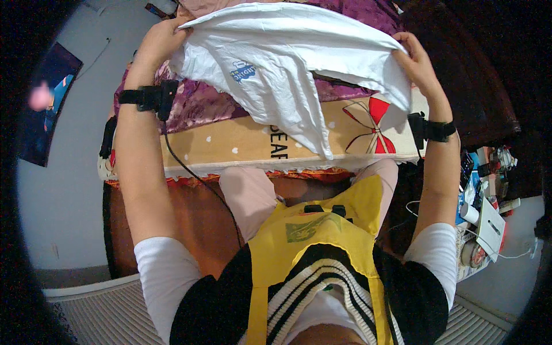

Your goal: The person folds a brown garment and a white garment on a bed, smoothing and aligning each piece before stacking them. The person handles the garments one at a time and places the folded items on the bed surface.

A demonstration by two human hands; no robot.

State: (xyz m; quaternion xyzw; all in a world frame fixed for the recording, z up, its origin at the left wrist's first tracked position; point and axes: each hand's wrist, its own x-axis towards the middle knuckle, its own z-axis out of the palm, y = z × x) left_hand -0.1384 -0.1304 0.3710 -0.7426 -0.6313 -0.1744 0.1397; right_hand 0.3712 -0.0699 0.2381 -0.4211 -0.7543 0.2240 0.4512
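Note:
A white T-shirt (267, 56) with a small blue print is stretched between my two hands above the bed. My left hand (166, 39) pinches its edge at the upper left. On the other side, my right hand (414, 60) grips the edge at the upper right. Between them the upper edge runs in a taut, slightly bowed line. Loose cloth droops toward me, and one pointed part hangs over the tan bed cover (241, 140). Behind and below the shirt lies a purple patterned cloth (202, 105). Parts of my fingertips are hidden by the fabric.
A cluttered side table (468, 269) stands at the right with a white cup (469, 213), a jar (473, 253) and cables. The bed's near edge touches my knees. A black cable (189, 168) runs down from my left wrist band (151, 97). A screen (49, 108) hangs on the left wall.

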